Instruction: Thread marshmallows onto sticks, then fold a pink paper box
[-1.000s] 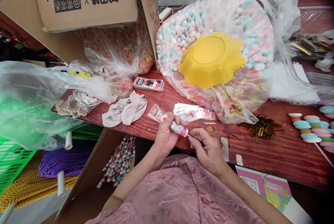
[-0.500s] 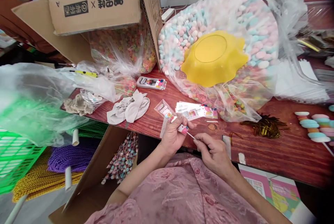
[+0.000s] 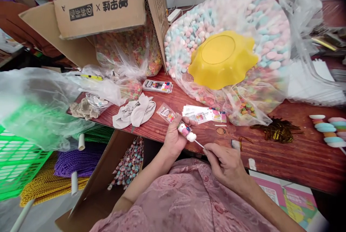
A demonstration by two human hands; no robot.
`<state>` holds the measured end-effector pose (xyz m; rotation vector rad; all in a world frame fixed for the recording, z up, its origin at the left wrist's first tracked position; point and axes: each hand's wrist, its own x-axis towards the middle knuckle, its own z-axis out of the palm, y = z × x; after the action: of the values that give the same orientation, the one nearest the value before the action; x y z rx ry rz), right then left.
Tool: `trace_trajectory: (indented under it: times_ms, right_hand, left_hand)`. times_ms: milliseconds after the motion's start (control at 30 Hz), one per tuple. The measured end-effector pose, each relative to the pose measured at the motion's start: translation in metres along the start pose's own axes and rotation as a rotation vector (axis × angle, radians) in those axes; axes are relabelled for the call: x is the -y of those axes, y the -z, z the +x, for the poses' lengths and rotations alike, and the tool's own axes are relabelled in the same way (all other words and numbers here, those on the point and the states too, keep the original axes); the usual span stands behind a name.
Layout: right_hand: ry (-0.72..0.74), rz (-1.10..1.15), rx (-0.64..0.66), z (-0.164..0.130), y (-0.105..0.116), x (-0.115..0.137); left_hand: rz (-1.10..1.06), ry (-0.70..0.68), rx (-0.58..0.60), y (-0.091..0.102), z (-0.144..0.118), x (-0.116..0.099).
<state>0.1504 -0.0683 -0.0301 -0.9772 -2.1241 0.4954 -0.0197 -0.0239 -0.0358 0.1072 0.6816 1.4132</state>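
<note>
My left hand [image 3: 174,140] is closed around a clear printed candy bag [image 3: 185,129], thumb on one side and fingers on the other. Inside the bag is part of a marshmallow skewer; a white marshmallow [image 3: 191,137] at its lower end sticks out of the bag's mouth. Between thumb and index finger, my right hand [image 3: 228,161] pinches the thin white stick [image 3: 199,145] of this skewer. The bag's printed top [image 3: 166,113] extends beyond my left thumb. Just behind lies a fan of printed cards [image 3: 200,114].
An upturned yellow scalloped bowl [image 3: 223,60] rests on a big bag of marshmallows [image 3: 273,37]. Gold twist ties [image 3: 281,130] and marshmallow skewers [image 3: 325,127] lie at right. A cardboard box [image 3: 102,8] stands back left; below left, another box [image 3: 94,178] holds many wrapped skewers [image 3: 128,169].
My left fingers have shifted, so more of the bag and the white end marshmallow now show. My right hand has moved slightly right and down, still pinching the stick.
</note>
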Motion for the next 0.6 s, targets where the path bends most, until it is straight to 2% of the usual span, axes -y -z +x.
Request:
trace_trajectory:
  times_ms: [133,267,400,600]
  right_hand:
    - [0.058,-0.111,-0.029,0.001,-0.008,-0.002]
    - [0.029,-0.150,-0.003,0.005,-0.015,-0.004]
    - [0.008,-0.073,-0.012,0.012,-0.023,-0.005]
    - [-0.131,0.086,0.034,0.011,-0.020,-0.006]
  left_hand:
    - [0.072,-0.016,0.077,-0.003,-0.004,0.006]
    - [0.162,0.002,0.091,-0.008,-0.010,0.015]
    - [0.196,0.081,0.094,-0.012,-0.018,0.022]
    - [0.173,0.075,0.052,-0.006,-0.023,0.015]
